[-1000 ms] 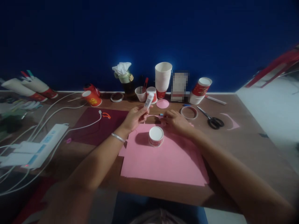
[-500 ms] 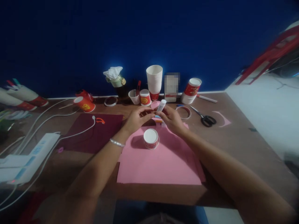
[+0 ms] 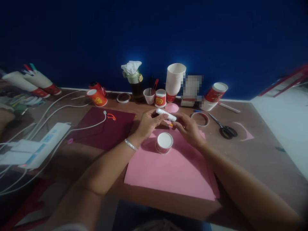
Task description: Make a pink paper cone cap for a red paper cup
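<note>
White tube [image 3: 166, 115] pinched in our left hand [image 3: 146, 125], we should steady it clear of the near cup [image 3: 165, 141]; whether our right hand [image 3: 191, 129] grips, we cannot tell.

Pink paper [image 3: 168, 173]: partly hidden beneath grip
Pale object [image 3: 192, 88]: pixelated, beyond grip
Red frame [image 3: 286, 79]: cut off, right of grip

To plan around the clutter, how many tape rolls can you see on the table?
2: one tape roll at the back, left of the tissue-topped container; the other tape roll beyond the right hand, left of the scissors. More could be hidden behind other things.
</note>
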Demonstrator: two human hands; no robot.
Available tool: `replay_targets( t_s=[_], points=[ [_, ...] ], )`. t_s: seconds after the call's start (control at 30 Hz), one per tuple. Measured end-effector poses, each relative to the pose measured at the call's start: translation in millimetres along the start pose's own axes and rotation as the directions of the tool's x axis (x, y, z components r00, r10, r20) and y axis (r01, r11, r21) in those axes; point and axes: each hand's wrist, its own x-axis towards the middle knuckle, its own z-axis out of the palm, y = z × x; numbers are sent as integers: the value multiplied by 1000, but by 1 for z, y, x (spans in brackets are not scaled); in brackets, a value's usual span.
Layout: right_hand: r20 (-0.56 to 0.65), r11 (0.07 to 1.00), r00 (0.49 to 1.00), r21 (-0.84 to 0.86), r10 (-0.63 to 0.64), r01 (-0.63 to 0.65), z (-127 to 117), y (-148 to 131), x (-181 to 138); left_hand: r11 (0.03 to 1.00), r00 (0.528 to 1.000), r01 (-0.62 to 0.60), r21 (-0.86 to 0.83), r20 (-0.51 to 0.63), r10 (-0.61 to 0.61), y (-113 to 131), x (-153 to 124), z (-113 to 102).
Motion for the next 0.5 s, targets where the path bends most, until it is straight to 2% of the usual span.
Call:
replay_targets(
  t_s=[0.13, 0.27, 0.4, 0.47, 0.5],
  points=[
    [72, 999, 997, 38, 3, -6, -1, -6, -3, 999, 1000, 21, -28, -10, -21, 3, -4, 6],
    [163, 963, 981, 229, 104, -140, -1, -9, -6, 1000, 1000, -13, 5, -6, 13, 4, -6, 8],
    [238, 822, 951, 488, 198, -293, 2, -7, -8, 999, 998, -48, 16, 29, 47, 7, -7, 8],
    [283, 760, 932, 546, 228, -352, 4, -6, -8, 999, 997, -47, 13, 59, 46, 10, -9, 8],
    [281, 758, 931, 546, 233, -355, 4, -6, -7, 999, 997, -41, 20, 70, 39, 11, -10, 9]
  ],
)
